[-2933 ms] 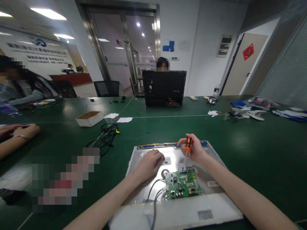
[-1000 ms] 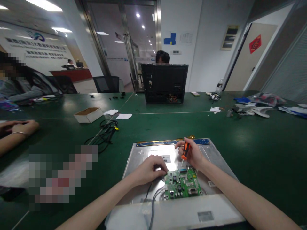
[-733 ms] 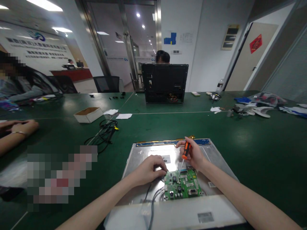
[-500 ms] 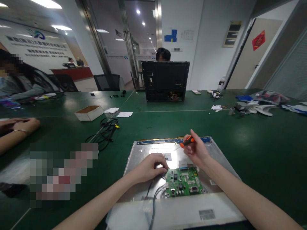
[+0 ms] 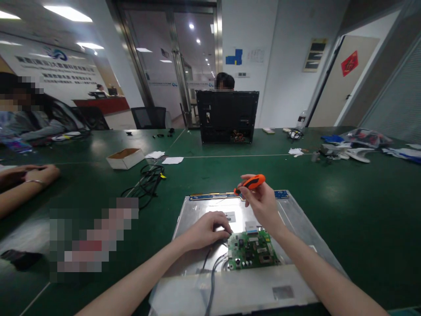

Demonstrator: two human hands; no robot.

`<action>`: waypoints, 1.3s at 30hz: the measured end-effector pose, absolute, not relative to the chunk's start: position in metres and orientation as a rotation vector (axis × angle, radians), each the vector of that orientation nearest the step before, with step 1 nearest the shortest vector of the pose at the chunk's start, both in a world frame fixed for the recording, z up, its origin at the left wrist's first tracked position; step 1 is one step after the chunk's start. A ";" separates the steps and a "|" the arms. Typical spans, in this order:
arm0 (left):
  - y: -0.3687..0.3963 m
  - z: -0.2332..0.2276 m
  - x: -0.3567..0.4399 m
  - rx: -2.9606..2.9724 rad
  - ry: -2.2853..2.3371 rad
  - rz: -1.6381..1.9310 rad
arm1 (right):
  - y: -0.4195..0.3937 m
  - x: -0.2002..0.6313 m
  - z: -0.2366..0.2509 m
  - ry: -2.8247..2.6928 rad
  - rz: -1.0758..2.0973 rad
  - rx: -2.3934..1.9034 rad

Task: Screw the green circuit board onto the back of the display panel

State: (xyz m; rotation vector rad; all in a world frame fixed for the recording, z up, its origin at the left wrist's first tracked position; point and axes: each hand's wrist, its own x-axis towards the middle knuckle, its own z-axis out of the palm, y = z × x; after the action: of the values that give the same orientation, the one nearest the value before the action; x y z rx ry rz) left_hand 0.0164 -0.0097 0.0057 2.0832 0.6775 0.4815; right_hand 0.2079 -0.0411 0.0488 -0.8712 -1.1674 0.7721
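Right hand (image 5: 261, 204) raised, fingers pinching an orange-handled screwdriver (image 5: 251, 182), held nearly level above the metal panel (image 5: 296, 219). Left hand (image 5: 205, 228) curled, fingertips pressing the panel just left of the green circuit board (image 5: 251, 250), which lies below the right hand.

An orange-handled screwdriver (image 5: 250, 182) lies nearly level in the air, pinched above the far edge of a silver monitor back panel (image 5: 296, 224). The panel lies flat on the green tabletop (image 5: 345, 193). A small green circuit board (image 5: 251, 250), studded with components, sits flat near the panel's near edge, grey cables (image 5: 213, 267) trailing from its left side.
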 end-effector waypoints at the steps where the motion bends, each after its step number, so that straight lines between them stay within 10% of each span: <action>1: -0.010 0.006 0.016 2.083 0.671 0.483 | -0.044 0.210 0.046 -1.254 0.659 -0.878; 8: -0.009 0.008 0.015 2.108 0.643 0.459 | -0.056 0.221 0.022 -1.646 0.096 -0.825; 39: -0.005 0.000 0.014 2.066 0.617 0.467 | -0.059 0.205 0.010 -1.776 0.193 -0.771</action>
State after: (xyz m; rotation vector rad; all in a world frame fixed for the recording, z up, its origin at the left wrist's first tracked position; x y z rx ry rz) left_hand 0.0141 -0.0054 0.0005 2.0663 0.6169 0.4668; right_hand 0.2053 -0.0591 0.0100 -0.7706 -1.7765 0.1927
